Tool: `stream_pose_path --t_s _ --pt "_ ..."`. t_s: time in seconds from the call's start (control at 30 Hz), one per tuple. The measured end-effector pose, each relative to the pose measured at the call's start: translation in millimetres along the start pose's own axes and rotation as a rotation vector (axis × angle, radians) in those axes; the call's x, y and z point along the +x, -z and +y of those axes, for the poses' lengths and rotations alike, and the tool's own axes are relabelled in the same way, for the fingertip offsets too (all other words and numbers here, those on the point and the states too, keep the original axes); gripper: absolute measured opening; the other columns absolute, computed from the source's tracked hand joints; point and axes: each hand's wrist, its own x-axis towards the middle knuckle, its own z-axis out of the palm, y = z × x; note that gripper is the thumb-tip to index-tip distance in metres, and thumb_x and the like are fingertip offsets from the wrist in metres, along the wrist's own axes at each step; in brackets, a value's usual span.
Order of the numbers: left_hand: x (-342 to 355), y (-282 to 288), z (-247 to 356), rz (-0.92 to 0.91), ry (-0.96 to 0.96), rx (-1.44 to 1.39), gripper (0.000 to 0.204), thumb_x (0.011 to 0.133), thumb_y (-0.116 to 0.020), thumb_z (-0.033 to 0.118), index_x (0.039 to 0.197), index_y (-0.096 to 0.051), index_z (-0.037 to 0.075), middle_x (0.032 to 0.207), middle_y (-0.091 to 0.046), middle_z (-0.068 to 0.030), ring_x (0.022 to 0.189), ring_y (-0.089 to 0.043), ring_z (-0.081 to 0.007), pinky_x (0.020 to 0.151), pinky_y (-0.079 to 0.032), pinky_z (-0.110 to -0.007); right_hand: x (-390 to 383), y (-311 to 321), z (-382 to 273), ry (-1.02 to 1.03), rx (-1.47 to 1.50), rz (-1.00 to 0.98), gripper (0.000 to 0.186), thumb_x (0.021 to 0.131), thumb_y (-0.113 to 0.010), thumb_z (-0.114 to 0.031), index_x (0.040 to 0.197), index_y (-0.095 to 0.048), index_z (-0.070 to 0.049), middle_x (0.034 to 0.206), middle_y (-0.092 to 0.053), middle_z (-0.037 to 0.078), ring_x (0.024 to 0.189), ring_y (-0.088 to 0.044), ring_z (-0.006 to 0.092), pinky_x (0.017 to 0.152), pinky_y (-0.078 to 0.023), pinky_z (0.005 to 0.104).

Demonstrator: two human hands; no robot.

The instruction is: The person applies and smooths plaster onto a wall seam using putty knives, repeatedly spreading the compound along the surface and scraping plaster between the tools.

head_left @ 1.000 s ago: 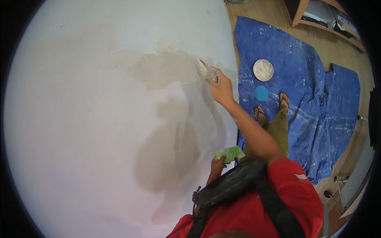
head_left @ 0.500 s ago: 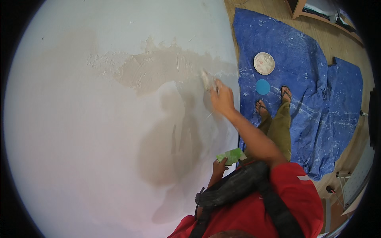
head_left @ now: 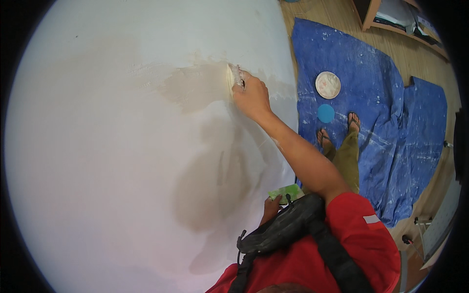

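We observe the right hand (head_left: 252,99) closed around a broad filling knife (head_left: 230,84), fingers curled and gripping at its back. The knife lies directly to the left of those fingers, with its long edge running nearly up and down in the view, roughly square to the forearm. Its pale, coated blade appears to meet the wall (head_left: 97,185), though we cannot confirm contact along the full edge.

We note that the beige, damp-looking filler patch (head_left: 193,88) extends mainly leftward from the blade, its edges ragged. The right hand is clearly the nearer to it. The left hand (head_left: 271,207) is well apart, low and close to the body, gripping a green-and-white flat block (head_left: 287,194) with the thumb on top; its remaining fingers are partly hidden.

To the right, we record a blue tarpaulin (head_left: 371,83) spotted with white, carrying a round tub (head_left: 328,85) with pale residue. A light-blue disc (head_left: 326,113) lies just beside the tub, near the sandalled feet (head_left: 353,122).
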Motion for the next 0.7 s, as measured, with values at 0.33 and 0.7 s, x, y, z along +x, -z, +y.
stream_pose_path --t_s 0.33,0.7 --pt "16 8 -13 -0.028 -0.024 0.015 0.031 0.098 -0.062 0.027 0.112 -0.065 -0.001 0.092 -0.072 -0.0093 0.071 -0.068 -0.0177 0.057 -0.051 -0.03 -88 0 -103 0.567 0.102 -0.022 0.048 0.083 -0.059 -0.008 0.131 -0.061 -0.001 0.085 -0.067 0.02 0.074 -0.064 0.0381 0.072 -0.052 0.0447" --pt "5 -6 5 -0.039 0.038 -0.018 0.032 0.096 -0.064 0.023 0.116 -0.064 -0.001 0.097 -0.072 -0.0114 0.078 -0.073 -0.0207 0.056 -0.052 -0.029 -39 40 113 0.116 0.669 -0.155 0.034 0.092 -0.056 0.0 0.126 -0.057 0.001 0.099 -0.068 0.013 0.089 -0.07 0.0181 0.082 -0.056 0.0352"
